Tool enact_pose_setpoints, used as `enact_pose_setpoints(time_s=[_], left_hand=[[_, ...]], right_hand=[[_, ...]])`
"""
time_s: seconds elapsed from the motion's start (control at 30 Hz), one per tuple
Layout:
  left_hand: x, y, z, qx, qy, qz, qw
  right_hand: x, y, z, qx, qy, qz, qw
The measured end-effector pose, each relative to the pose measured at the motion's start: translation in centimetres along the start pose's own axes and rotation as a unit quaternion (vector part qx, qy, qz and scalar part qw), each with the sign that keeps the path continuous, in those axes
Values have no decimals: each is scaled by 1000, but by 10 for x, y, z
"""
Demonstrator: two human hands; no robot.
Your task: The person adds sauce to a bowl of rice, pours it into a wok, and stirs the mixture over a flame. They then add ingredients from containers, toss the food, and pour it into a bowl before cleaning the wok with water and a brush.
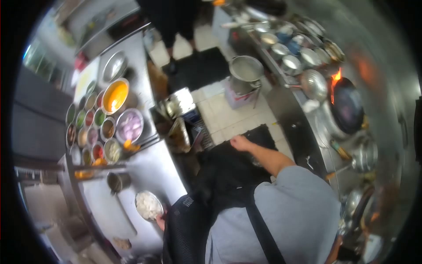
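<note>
At the lower left, my left hand (161, 221) grips the rim of a round metal bowl (148, 205) holding white food, which looks like rice, by the steel counter (169, 176). Most of that hand is hidden behind a black sleeve or cloth. My right hand (238, 143) is in front of my body over the floor area, with its fingers curled in and nothing visible in them.
Left: containers of chopped ingredients, an orange bowl (115, 96), a purple-filled bowl (129, 125) and a small pot (118, 181). Ahead: a large pot (246, 70) and a person's legs (173, 26). Right: a dark wok (347, 105) beside flames (336, 81), and a perforated ladle (314, 84).
</note>
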State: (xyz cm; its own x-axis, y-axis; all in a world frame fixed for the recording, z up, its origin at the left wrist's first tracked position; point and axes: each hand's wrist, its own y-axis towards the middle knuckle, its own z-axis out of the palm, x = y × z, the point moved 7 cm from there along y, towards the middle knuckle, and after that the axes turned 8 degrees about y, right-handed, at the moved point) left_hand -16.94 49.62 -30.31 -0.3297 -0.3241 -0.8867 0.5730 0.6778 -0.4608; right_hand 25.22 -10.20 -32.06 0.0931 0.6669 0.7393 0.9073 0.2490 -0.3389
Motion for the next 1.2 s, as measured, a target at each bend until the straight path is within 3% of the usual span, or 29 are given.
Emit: enact_pose_setpoints(time_s=[0.03,0.07,0.1,0.13,0.17,0.2,0.23,0.3,0.33,0.37,0.43,0.5,0.63,0.77,0.83,0.9,1.03,1.1,1.13,1.2], left_hand=[[21,6,12,38,49,10,998],[34,37,91,67,96,23,993],[15,26,85,75,88,23,993],[-30,-5,135,24,67,-13,997],[-98,-32,221,-26,49,-46,997],[-105,-38,251,73,-279,-72,955],[-110,-36,270,83,-275,-70,955],[-127,-28,304,101,-155,42,982],[-121,-8,314,106,-63,54,991],[-137,-12,334,112,-54,62,990],[-173,-43,406,166,-134,-42,976],[-186,-54,462,192,-115,-34,974],[-165,-27,563,247,-48,-31,967],[-151,-32,694,263,-68,-85,959],[-151,-40,768,334,-90,-84,935],[-158,-59,827,327,-84,-93,937],[-162,-75,903,337,-16,-113,935],[-165,-77,933,356,-8,-103,929],[-168,-79,949,378,-9,-90,921],[-169,-81,975,381,0,-90,920]], right_hand=[[-22,-29,-10,-30,-51,-8,998],[-40,-59,-19,-23,-69,-2,997],[-53,-79,-30,-10,-85,0,996],[-55,-93,-48,-14,-87,0,996],[-56,-112,-64,8,-18,106,994],[-63,-125,-71,28,55,209,976],[-65,-123,-81,19,61,210,976],[-63,-103,-116,-100,151,157,971],[-57,-90,-131,-130,201,136,961],[-48,-74,-149,-158,251,114,948],[-18,-45,-203,-215,321,82,919],[-16,-5,-266,-297,437,-7,849],[-59,45,-403,-434,576,18,692],[-115,100,-487,-464,609,72,639],[-148,137,-518,-444,616,40,650],[-166,162,-535,-423,623,10,658],[-159,180,-572,-486,541,-23,686],[-152,179,-589,-520,308,2,797],[-148,176,-596,-531,212,-3,821],[-150,169,-598,-498,199,6,844]])
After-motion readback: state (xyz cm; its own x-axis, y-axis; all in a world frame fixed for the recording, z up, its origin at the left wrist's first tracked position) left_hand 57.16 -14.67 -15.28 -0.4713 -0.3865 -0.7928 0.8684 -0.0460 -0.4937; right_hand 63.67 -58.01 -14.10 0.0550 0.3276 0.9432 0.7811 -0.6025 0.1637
